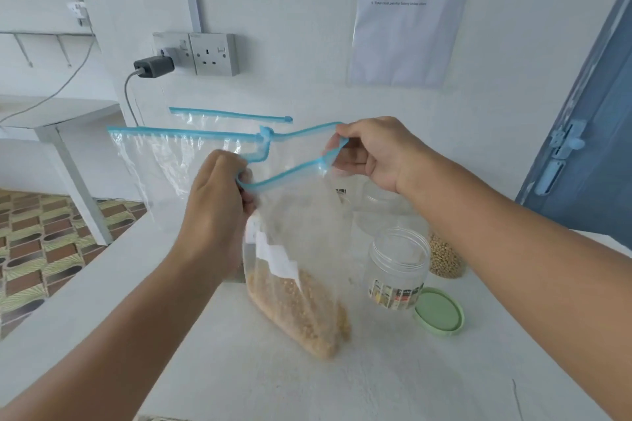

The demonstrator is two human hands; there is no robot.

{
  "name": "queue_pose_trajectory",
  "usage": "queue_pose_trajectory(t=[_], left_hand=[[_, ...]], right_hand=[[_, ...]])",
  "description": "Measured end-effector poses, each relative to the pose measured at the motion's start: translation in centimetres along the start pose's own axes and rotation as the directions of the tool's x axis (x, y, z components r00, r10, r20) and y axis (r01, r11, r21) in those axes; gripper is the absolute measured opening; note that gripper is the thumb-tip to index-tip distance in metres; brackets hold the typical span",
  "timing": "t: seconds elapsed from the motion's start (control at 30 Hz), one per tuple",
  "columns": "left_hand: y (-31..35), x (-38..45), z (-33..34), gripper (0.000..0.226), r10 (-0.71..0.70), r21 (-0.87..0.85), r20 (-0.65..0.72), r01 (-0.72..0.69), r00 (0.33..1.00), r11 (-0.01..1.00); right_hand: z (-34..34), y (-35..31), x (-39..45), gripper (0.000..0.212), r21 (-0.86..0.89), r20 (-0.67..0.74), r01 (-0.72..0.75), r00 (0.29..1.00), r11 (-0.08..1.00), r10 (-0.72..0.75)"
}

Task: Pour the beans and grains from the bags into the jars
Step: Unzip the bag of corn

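Observation:
A clear zip bag [301,249] with a blue zipper rim stands on the white table [239,369], its bottom filled with yellowish grains [307,311]. My left hand [219,202] pinches the near-left part of the rim. My right hand [372,150] pinches the right end, and the mouth is pulled apart. Just right of the bag stands an open, empty clear jar [398,267] with a label. Its green lid [439,313] lies flat beside it. Behind, a jar of beans [446,260] and another clear jar [379,205] are partly hidden.
Two empty clear zip bags [164,161] with blue zippers lean against the wall behind. A double socket with a plugged charger [154,67] sits above them. A blue door [595,133] is at right, patterned floor beyond the table's left edge.

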State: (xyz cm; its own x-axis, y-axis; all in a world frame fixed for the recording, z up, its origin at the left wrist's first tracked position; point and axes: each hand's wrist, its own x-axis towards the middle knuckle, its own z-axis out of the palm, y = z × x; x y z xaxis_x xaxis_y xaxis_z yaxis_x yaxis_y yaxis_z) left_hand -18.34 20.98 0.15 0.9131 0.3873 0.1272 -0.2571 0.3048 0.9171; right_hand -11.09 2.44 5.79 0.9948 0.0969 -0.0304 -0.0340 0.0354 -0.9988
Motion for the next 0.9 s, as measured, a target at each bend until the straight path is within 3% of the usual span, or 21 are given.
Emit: queue_pose_trajectory(t=[0.1,0.17,0.27,0.4,0.5,0.67,0.9], left_hand=[[1.1,1.5,0.5,0.028,0.016,-0.111,0.006,-0.015,1.000,0.994],[0.8,2.0,0.9,0.027,0.017,-0.086,0.045,-0.013,0.999,0.996],[-1.2,1.7,1.2,0.028,-0.017,0.015,0.131,0.015,0.991,1.000],[-2.8,1.2,0.8,0.040,-0.011,0.044,0.267,0.000,0.964,0.999],[-3.3,1.1,0.5,0.027,0.016,0.072,0.365,-0.045,0.931,0.996],[-3.9,0.3,0.2,0.024,-0.007,0.139,0.463,-0.065,0.886,0.988],[-4.5,-0.8,-1.0,0.019,-0.010,0.205,0.556,-0.125,0.831,0.971]], right_hand=[[-1.4,-0.3,0.5,0.014,0.067,-0.081,0.015,0.997,0.998,-0.010],[-2.0,-0.2,0.4,0.016,0.026,-0.059,0.002,0.998,1.000,-0.001],[-2.8,0.9,0.2,0.020,-0.212,0.025,-0.024,0.999,0.977,0.030],[-3.4,1.1,-0.7,0.012,-0.512,0.045,0.003,0.999,0.859,0.023],[-3.0,0.4,-0.8,0.028,-0.618,0.076,0.063,0.997,0.784,-0.019],[-0.9,-0.8,-1.2,0.027,-0.636,0.295,0.261,0.952,0.726,-0.083],[0.6,-2.0,-1.5,0.042,-0.696,0.569,0.436,0.819,0.571,0.068]])
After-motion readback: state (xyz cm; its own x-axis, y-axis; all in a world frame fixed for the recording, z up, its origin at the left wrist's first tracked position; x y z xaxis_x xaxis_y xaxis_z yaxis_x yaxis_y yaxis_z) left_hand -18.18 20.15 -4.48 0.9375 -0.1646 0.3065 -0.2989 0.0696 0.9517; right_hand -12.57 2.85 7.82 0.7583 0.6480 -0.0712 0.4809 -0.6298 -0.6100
